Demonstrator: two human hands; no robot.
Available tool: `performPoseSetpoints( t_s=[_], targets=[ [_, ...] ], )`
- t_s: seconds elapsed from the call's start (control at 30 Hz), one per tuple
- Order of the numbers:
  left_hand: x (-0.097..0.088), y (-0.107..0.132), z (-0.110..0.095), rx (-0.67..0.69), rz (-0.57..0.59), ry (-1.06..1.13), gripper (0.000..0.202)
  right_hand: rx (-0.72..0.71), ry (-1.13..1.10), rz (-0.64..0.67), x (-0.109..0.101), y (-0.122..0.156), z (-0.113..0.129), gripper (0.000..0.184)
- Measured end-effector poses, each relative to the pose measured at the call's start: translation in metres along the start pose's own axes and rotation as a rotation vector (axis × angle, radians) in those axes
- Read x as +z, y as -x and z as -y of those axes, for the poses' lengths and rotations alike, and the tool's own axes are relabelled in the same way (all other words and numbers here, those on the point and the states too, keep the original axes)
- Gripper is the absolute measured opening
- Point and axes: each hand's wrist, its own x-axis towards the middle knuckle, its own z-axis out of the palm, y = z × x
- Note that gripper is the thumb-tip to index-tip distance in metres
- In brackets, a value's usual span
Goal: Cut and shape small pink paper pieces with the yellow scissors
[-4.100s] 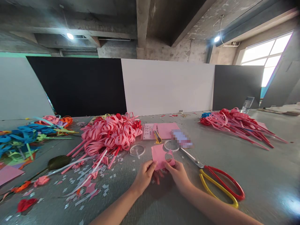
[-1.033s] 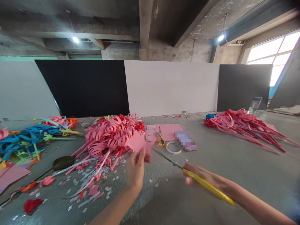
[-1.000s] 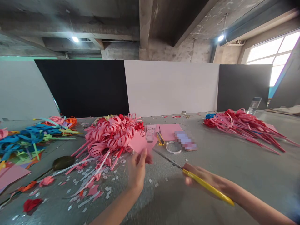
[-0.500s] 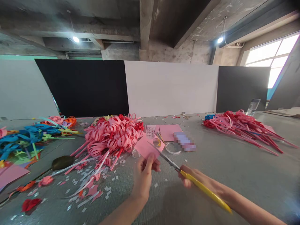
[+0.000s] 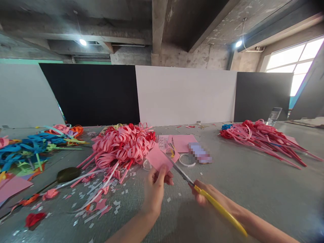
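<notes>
Pink paper [image 5: 157, 158] is in your left hand [image 5: 155, 187], held up over the middle of the gray table [image 5: 243, 182], well short of the far edge. Your left thumb and fingers pinch it at the bottom. Your right hand [image 5: 207, 192] has its fingers curled around the yellow handle of the long scissors [image 5: 204, 193], and the blades reach over the right side of the paper. Just to the right lies a white ring [image 5: 187, 165], next to a flat thing [image 5: 199, 153] that is too blurry to name. On the left, toward the far edge, sits a big pile of pink paper loops [image 5: 124, 143], with little white bits [image 5: 116, 203] scattered in front
</notes>
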Motion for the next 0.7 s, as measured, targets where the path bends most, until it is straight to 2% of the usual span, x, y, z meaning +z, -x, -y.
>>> performPoseSetpoints(
  t_s=[0.17,0.7],
  targets=[
    [0.001,0.001,-0.005,-0.023,-0.008,0.01,0.024,0.041,0.05,0.015,-0.002,0.002,0.004,0.062],
    [0.003,-0.001,-0.011,-0.05,-0.002,0.024,0.025,0.007,0.098,-0.035,0.0,0.0,-0.004,0.056]
  ],
)
